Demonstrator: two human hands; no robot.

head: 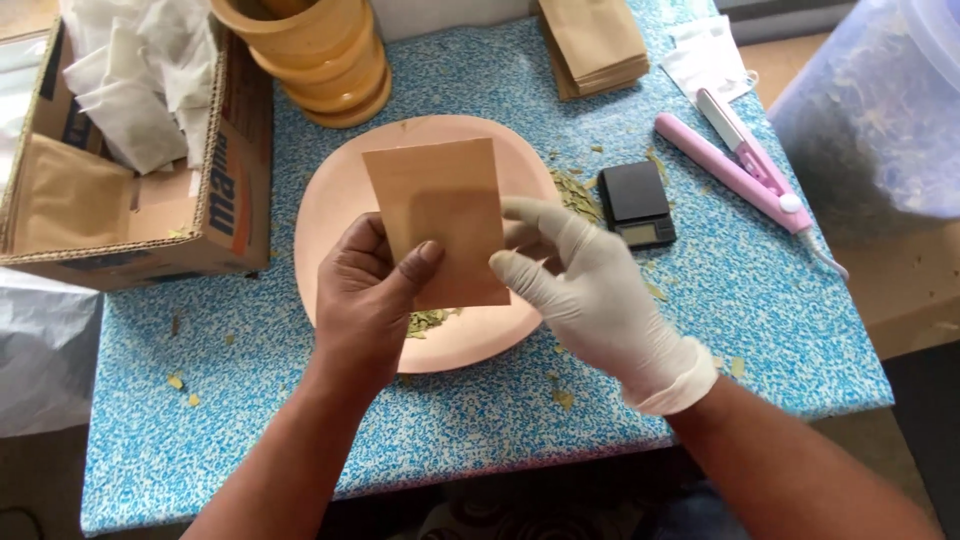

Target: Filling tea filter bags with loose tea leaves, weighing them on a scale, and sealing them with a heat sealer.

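A cardboard box (130,190) of white sachets sits at the left of the blue speckled counter (200,400). The bare left hand (365,300) pinches a brown paper pouch (440,220) above the pink plate (330,200); the gloved right hand (590,300) is loosely open, its fingers touching the pouch's right edge. A small black scale (637,203) and pink sealer (740,165) lie to the right.

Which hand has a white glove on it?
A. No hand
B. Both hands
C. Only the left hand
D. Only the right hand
D. The right hand wears a white glove, while the left hand is bare and grips the brown paper pouch over the pink plate.
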